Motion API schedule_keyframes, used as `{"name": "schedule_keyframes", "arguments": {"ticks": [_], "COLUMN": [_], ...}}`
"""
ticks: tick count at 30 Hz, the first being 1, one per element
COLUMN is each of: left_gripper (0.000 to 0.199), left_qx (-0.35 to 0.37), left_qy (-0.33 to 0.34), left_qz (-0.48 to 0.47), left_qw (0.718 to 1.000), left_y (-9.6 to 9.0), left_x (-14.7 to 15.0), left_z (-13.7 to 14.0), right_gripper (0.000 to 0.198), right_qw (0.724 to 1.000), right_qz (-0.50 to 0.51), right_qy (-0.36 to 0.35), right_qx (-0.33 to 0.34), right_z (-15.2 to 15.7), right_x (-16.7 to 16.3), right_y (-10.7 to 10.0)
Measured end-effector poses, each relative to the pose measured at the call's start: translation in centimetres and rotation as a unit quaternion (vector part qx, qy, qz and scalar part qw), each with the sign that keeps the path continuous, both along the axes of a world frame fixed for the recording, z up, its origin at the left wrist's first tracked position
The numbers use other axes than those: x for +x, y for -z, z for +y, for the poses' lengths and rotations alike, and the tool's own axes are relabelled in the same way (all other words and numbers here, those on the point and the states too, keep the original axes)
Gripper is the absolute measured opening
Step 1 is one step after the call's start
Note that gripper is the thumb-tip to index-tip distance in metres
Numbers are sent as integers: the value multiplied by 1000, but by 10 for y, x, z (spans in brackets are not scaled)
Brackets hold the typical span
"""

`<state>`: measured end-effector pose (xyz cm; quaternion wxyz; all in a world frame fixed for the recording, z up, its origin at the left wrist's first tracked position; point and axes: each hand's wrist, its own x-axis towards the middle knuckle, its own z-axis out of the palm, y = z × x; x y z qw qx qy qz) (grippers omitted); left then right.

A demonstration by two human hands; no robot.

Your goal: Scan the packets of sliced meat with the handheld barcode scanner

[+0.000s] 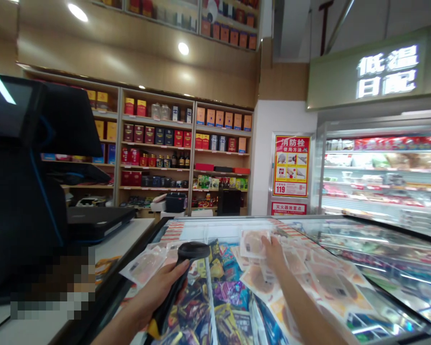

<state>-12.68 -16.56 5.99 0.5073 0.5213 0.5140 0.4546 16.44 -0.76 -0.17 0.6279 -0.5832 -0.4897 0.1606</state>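
My left hand (164, 287) is wrapped round the handle of a black barcode scanner (193, 250), whose head points to the right above the freezer glass. My right hand (273, 253) pinches the edge of a clear flat plastic food packet (253, 243) with a pale, round content. Beneath and beside my right forearm, several similar flat packets (330, 278) lie spread on the glass, overlapping each other. Another clear packet (145, 262) lies to the left, partly behind my left hand. Through the glass, colourful wrapped packages (230, 292) show inside the chest freezer (215, 221).
At the left stands a counter (129, 235) with a dark checkout terminal (25, 167) and a black flat device (96, 223). Behind are shelves (158, 143) of boxes and bottles. A red and yellow sign (290, 165) hangs on the wall, left of a lit refrigerated display (380, 177).
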Motion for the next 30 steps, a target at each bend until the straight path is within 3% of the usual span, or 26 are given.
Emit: {"name": "schedule_keyframes", "arguments": {"ticks": [8, 23, 30], "left_gripper": [39, 40, 42], "left_qx": [8, 13, 14], "left_qy": [40, 77, -4], "left_qz": [3, -2, -3], "left_qw": [999, 997, 1000], "left_y": [0, 2, 4], "left_x": [-9, -10, -26], "left_z": [-1, 0, 10], "right_gripper": [28, 22, 23], "right_qw": [994, 993, 992], "right_qz": [92, 113, 113], "right_qy": [-57, -39, -55], "right_qx": [8, -4, 11], "right_z": [11, 15, 16], "right_x": [-52, -80, -89], "right_y": [16, 10, 14]}}
